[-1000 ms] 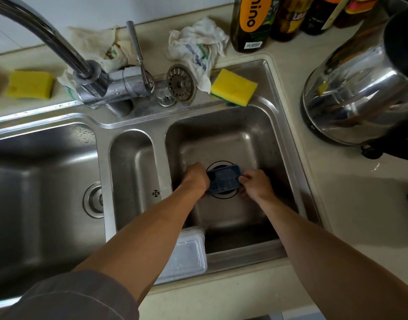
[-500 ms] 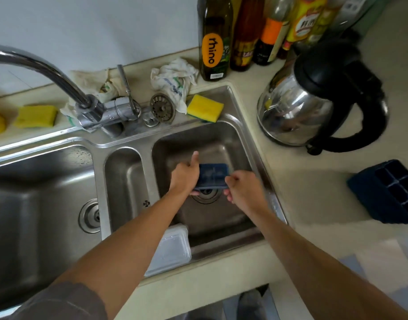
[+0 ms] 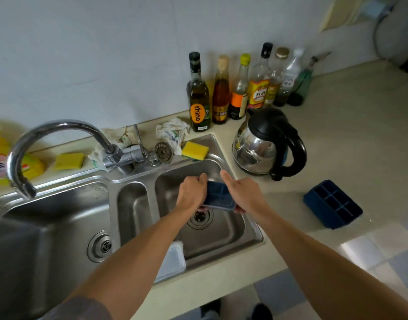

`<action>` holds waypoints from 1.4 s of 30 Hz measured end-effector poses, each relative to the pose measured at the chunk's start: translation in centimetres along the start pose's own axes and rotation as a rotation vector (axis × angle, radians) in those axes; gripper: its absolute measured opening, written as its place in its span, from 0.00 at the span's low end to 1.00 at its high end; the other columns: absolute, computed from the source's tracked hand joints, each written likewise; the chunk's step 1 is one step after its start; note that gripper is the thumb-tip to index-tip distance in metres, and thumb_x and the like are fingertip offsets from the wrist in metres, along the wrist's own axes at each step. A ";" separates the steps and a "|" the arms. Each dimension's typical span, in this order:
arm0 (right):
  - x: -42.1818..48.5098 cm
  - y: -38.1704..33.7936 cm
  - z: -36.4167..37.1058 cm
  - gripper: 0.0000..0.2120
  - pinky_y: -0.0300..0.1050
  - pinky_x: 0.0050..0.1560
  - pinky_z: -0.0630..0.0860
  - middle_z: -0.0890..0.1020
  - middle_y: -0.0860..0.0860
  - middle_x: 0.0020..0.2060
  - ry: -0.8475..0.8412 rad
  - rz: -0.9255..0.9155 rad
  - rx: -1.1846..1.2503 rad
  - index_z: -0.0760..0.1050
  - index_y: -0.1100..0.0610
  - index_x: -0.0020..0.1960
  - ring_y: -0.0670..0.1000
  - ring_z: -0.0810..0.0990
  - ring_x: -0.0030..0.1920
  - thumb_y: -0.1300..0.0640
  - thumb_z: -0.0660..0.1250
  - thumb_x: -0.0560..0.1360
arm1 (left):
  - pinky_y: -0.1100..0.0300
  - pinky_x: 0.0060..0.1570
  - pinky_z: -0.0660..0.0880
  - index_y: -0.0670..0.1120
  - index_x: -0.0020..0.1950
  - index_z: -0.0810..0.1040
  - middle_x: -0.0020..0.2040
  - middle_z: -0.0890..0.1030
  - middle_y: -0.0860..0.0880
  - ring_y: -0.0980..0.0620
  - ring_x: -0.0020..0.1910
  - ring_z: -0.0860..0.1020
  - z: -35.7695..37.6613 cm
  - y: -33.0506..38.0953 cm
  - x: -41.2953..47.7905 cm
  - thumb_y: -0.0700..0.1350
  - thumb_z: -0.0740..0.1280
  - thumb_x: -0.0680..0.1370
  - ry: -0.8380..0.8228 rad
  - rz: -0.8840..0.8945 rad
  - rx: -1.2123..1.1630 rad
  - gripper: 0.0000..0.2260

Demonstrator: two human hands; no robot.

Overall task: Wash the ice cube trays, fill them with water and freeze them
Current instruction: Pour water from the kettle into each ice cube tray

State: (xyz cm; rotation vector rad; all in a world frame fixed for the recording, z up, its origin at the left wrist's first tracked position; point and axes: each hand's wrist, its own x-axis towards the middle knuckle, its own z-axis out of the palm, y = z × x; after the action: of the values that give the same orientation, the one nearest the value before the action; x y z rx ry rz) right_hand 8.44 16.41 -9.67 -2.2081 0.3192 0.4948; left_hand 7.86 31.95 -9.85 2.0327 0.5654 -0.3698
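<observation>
A beige kitchen counter [image 3: 336, 139] runs along a white wall, with a stainless steel sink [image 3: 113, 180] of three basins set into it: one large on the left, one narrow in the middle, one on the right. A curved faucet [image 3: 60, 127] arches over the large basin.

There are two dark blue ice cube trays. One ice cube tray [image 3: 218, 195] is held in the air above the right basin, over its drain [image 3: 200, 217]. The left hand [image 3: 191, 195] grasps its left end with curled fingers, and the right hand [image 3: 242, 192] grips its right side, thumb stretched upward. The second ice cube tray [image 3: 332, 203] lies on the counter, right of the sink and in front of one steel kettle [image 3: 267, 144].

Seven bottles [image 3: 259, 84] stand in a row against the wall. Two yellow sponges [image 3: 195, 150] and two crumpled cloths [image 3: 173, 132] lie behind the sink, with one sink strainer [image 3: 163, 151] between them. One clear plastic lid [image 3: 173, 262] rests at the sink's near edge, partly under the left forearm.
</observation>
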 end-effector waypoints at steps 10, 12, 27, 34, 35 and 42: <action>-1.4 -0.7 -2.2 0.33 0.41 0.29 0.79 0.83 0.53 0.28 0.010 -0.137 -0.034 0.80 0.60 0.38 0.49 0.83 0.27 0.31 0.58 0.78 | 0.47 0.34 0.83 0.38 0.47 0.80 0.46 0.81 0.38 0.39 0.40 0.83 -0.7 2.4 -3.1 0.50 0.56 0.84 0.038 0.065 0.008 0.19; -1.6 -0.9 -2.7 0.33 0.37 0.25 0.75 0.83 0.51 0.26 -0.018 -0.135 0.001 0.80 0.60 0.38 0.47 0.82 0.25 0.31 0.59 0.77 | 0.49 0.34 0.82 0.38 0.48 0.78 0.44 0.80 0.41 0.39 0.42 0.83 -1.2 2.8 -3.3 0.51 0.56 0.84 0.055 0.109 0.055 0.19; -2.7 -2.6 -1.0 0.31 0.48 0.43 0.72 0.73 0.53 0.33 0.064 -0.264 -0.213 0.72 0.59 0.40 0.56 0.75 0.38 0.31 0.52 0.80 | 0.51 0.50 0.78 0.38 0.66 0.69 0.57 0.79 0.41 0.43 0.52 0.81 -2.3 2.7 -4.2 0.43 0.72 0.76 0.044 0.332 0.568 0.22; -1.9 -2.4 -0.6 0.26 0.45 0.37 0.71 0.74 0.52 0.35 0.066 -0.264 -0.369 0.75 0.56 0.56 0.51 0.73 0.34 0.36 0.50 0.83 | 0.46 0.44 0.83 0.46 0.43 0.77 0.41 0.82 0.45 0.45 0.41 0.83 -2.5 3.0 -3.4 0.62 0.55 0.82 0.043 0.270 0.232 0.23; -1.6 -2.3 -0.6 0.26 0.45 0.36 0.73 0.76 0.52 0.36 0.066 -0.230 -0.335 0.75 0.55 0.58 0.50 0.75 0.34 0.37 0.49 0.84 | 0.47 0.43 0.83 0.49 0.43 0.77 0.41 0.81 0.47 0.48 0.41 0.83 -2.5 3.0 -3.2 0.64 0.55 0.81 0.025 0.261 0.197 0.23; -0.5 -0.5 -0.3 0.34 0.47 0.38 0.80 0.83 0.57 0.41 0.063 0.101 0.118 0.76 0.59 0.46 0.54 0.83 0.39 0.31 0.46 0.82 | 0.56 0.34 0.83 0.48 0.60 0.73 0.47 0.85 0.45 0.50 0.37 0.86 -1.0 0.6 -2.6 0.69 0.57 0.78 -0.098 0.021 -0.324 0.26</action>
State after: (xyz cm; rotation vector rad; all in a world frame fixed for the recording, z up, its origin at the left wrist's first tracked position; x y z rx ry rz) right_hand 8.25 16.48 -8.93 -2.1031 0.4838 0.4504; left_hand 6.03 31.93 -7.71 1.6990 0.5074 -0.3400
